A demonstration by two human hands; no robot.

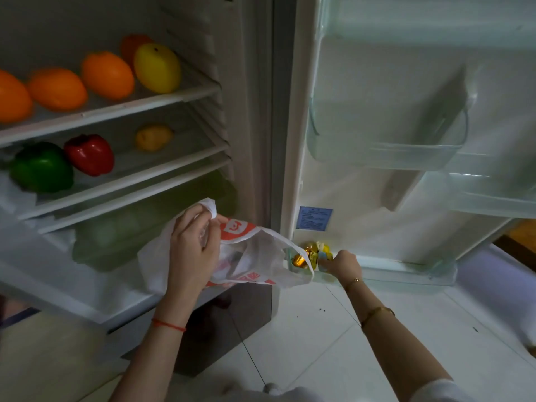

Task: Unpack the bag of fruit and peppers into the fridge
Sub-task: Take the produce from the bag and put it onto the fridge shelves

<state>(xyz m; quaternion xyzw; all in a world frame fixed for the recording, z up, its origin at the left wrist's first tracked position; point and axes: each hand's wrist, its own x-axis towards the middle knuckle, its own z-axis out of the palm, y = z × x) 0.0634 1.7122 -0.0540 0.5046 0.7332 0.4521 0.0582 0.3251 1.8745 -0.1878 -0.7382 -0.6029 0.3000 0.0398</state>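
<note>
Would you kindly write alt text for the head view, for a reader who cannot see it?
A person's left hand grips a white plastic bag before an open fridge, while the right hand reaches gold-wrapped packets in the lowest door shelf. Oranges and peppers sit on inner shelves.

Leftmost orange (11, 97) cropped; door label (314, 218) text illegible.

One head cam only, wide-angle, worn on my head, looking forward and down. Close to the open fridge (226, 117) on the left, its door (377, 184) on the right, tiled floor (333, 343) below. My forearms enter from the bottom edge.
</note>
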